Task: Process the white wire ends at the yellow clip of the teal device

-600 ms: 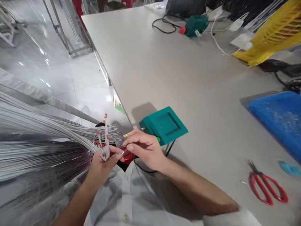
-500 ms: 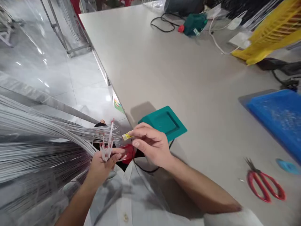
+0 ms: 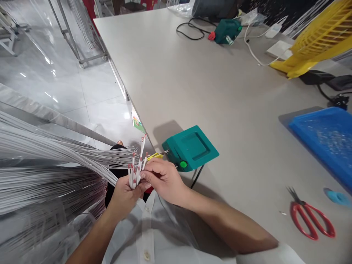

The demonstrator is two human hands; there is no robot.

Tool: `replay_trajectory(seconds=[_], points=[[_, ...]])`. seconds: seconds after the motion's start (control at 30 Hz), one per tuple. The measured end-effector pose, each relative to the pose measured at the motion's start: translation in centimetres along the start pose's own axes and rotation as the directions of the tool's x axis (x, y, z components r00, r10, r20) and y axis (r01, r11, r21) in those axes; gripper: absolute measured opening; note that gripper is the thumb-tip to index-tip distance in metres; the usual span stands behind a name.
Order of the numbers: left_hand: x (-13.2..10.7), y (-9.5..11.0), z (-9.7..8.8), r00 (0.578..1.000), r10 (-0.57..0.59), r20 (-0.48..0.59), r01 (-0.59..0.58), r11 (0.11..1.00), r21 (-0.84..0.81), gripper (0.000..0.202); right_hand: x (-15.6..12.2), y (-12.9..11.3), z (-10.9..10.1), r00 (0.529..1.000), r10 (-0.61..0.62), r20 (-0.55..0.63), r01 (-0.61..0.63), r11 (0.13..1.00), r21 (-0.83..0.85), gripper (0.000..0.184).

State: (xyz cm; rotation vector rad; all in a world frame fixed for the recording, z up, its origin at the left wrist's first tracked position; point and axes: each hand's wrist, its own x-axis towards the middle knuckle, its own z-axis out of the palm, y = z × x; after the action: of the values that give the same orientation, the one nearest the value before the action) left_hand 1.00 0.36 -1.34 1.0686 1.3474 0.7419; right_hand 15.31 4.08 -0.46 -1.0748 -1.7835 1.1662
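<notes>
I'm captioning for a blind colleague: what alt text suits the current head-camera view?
A person's left hand holds a bunch of red-tipped white wires, with the right hand close against it, beside a teal device on a pale table. Red-handled scissors and a blue tray lie to the right.

No text is legible, even on the green box (image 3: 189, 148).
</notes>
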Motion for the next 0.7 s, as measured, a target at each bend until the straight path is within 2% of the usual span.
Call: replay_trajectory(seconds=[0.1, 0.2, 0.3, 0.37, 0.53, 0.63, 0.7], points=[[-0.1, 0.1, -0.3, 0.998, 0.044, -0.042, -0.045, 0.999, -0.009, 0.032, 0.1, 0.1, -0.1, 0.999, -0.03, -0.016, 0.03, 0.999, 0.017, 0.026], [0.0, 0.0, -0.4, 0.984, 0.066, -0.165, -0.081, 0.993, -0.084, 0.027, 0.0, 0.1, -0.1, 0.998, -0.055, -0.016, 0.055, 0.998, 0.009, 0.026], [0.0, -0.1, -0.3, 0.931, 0.076, -0.356, -0.131, 0.982, -0.134, 0.031, -0.2, 0.1, 0.2, 0.998, -0.055, -0.006, 0.055, 0.996, -0.067, 0.02], [-0.1, 0.0, -0.1, 0.891, 0.093, -0.445, -0.173, 0.974, -0.144, 0.03, -0.4, 0.2, 0.5, 0.998, -0.05, 0.028, 0.053, 0.992, -0.114, 0.021], [-0.1, 1.0, 0.7, 0.894, 0.075, -0.441, -0.15, 0.979, -0.139, 0.019, -0.8, 0.9, 1.5, 0.993, -0.088, 0.079, 0.1, 0.981, -0.164, 0.023], [0.0, 0.8, 0.7, 0.886, 0.062, -0.459, -0.132, 0.984, -0.121, 0.012, -0.8, 1.0, 1.5, 0.989, -0.099, 0.113, 0.117, 0.978, -0.171, 0.024], [0.1, 0.4, 0.4, 0.897, 0.003, -0.443, -0.087, 0.982, -0.169, 0.016, -0.6, 0.8, 1.1, 0.993, -0.096, 0.07, 0.107, 0.981, -0.162, 0.021]])
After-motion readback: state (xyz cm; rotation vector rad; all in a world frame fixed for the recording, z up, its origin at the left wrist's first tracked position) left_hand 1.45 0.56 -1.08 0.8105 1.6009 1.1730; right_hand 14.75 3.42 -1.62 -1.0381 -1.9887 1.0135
